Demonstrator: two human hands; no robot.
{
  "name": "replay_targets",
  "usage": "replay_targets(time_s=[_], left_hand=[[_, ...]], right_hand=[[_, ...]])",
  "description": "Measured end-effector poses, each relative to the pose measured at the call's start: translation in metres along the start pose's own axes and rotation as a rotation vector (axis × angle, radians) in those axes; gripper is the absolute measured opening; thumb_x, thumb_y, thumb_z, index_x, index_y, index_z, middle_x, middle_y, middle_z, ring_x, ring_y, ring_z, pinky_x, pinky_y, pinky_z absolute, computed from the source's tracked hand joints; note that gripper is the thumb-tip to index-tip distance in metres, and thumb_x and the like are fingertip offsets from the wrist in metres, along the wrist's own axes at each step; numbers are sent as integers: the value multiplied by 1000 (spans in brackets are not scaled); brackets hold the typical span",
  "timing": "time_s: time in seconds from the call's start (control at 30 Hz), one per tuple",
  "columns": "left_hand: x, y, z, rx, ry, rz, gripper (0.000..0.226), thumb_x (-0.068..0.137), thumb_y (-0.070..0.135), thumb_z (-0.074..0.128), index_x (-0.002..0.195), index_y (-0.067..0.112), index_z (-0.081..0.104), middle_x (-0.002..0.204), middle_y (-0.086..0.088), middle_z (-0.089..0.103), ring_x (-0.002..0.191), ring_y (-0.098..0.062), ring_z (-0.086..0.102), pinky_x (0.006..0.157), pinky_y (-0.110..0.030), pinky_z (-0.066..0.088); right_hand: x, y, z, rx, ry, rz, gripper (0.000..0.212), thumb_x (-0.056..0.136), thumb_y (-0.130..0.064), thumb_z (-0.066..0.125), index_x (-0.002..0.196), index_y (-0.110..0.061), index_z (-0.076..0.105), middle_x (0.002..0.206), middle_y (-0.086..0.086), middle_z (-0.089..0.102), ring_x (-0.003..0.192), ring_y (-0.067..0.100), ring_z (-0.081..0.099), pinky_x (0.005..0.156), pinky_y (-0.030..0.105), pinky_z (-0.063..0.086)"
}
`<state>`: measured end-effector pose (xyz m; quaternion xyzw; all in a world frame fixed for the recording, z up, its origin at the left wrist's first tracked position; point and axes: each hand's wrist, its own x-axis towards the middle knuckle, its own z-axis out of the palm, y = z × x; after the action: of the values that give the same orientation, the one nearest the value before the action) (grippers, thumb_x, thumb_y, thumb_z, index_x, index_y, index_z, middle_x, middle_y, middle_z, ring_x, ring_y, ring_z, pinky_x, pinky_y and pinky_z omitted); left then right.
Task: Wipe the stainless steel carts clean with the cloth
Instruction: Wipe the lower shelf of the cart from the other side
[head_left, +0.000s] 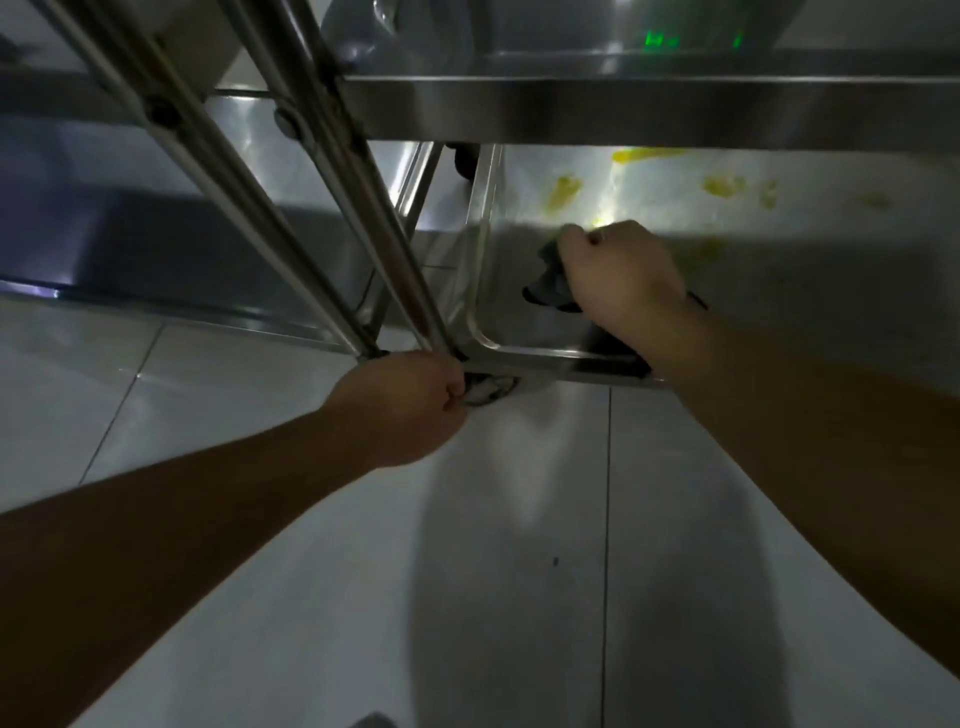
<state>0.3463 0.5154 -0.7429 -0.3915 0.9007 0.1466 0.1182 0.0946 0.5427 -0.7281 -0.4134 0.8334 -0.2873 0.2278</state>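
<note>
Head view: right hand half hides dark cloth.

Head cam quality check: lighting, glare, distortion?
Head view: dim overall; a glare patch on the bottom shelf beside the yellow smears; a shadow darkens the floor tiles; wide-angle splay on the cart posts; right hand and dark cloth slightly soft.

No text seems readable (only blurred green glints) on the cart.

Dark cloth bunched on yellow-smeared steel cart shelf.
</note>
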Motion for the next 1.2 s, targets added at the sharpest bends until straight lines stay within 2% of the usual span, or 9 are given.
replay_targets(time_s=[0.13, 0.23, 0.33, 0.4, 0.53, 0.73, 0.93, 1.03, 1.2], left_hand=[[4, -19, -4, -77, 12, -166, 19, 95, 44, 52, 82, 32, 56, 77, 12, 60, 72, -13, 61, 57, -27, 41], [7, -26, -1, -233, 130, -254, 30, 89, 57, 63, 91, 29, 53, 77, 6, 62, 69, -14, 61, 56, -30, 42], [14, -30, 0, -555, 284, -246, 43, 87, 57, 74, 116, 32, 55, 93, 10, 66, 83, -7, 66, 68, -32, 53], [20, -29, -2, -736, 398, -221, 36, 85, 50, 78, 112, 38, 57, 98, 13, 68, 87, 0, 68, 73, -23, 53], [37, -18, -14, -1087, 465, -137, 20, 74, 49, 77, 92, 40, 71, 92, 11, 73, 92, -5, 70, 83, -25, 55], [52, -4, -13, -1320, 563, -68, 21, 79, 31, 73, 59, 30, 65, 65, -4, 61, 69, -21, 61, 80, -37, 53], [53, 1, -7, -1431, 562, -27, 24, 74, 21, 69, 56, 26, 53, 54, 0, 47, 59, -21, 49, 66, -30, 46], [53, 4, -10, -1452, 549, -41, 33, 74, 8, 62, 50, 28, 51, 53, -2, 44, 59, -22, 46, 66, -31, 43], [50, 5, -14, -1384, 554, -23, 28, 77, 3, 56, 53, 17, 50, 53, 0, 46, 57, -17, 48, 63, -27, 44]], right_hand=[[1, -18, 34, -20, 206, -187, 49, 102, -53, 33, 73, -22, 57, 66, -7, 52, 66, 21, 52, 66, 34, 36], [-4, -19, 64, 3, 196, -353, 50, 107, -50, 33, 85, -17, 64, 78, 1, 63, 75, 24, 60, 68, 34, 41], [-14, 1, 100, -213, -152, -468, 43, 111, -38, 28, 128, -20, 63, 126, 3, 67, 126, 26, 58, 109, 40, 40], [-21, 15, 111, -309, -253, -510, 49, 110, -38, 24, 153, -28, 46, 159, -9, 46, 155, 17, 25, 129, 43, 5], [-23, 35, 99, -440, -182, -485, 52, 107, -47, 24, 158, -41, 36, 167, -16, 30, 159, 16, 11, 127, 45, -3], [-32, 151, -4, -494, 162, 46, 56, 102, -52, 34, 152, -30, 50, 167, 14, 30, 150, 38, 32, 121, 51, 31], [-19, 192, -57, -445, 244, 554, 61, 104, -53, 18, 161, -31, 23, 173, 12, 10, 159, 37, 7, 127, 56, 6], [19, 148, -25, -412, 225, 507, 59, 107, -45, 20, 163, -26, 24, 174, 14, 5, 159, 38, 1, 127, 52, 4], [53, 28, 72, -506, -4, 57, 57, 108, -43, 28, 162, -25, 27, 172, 17, 12, 157, 39, 12, 126, 50, 10]])
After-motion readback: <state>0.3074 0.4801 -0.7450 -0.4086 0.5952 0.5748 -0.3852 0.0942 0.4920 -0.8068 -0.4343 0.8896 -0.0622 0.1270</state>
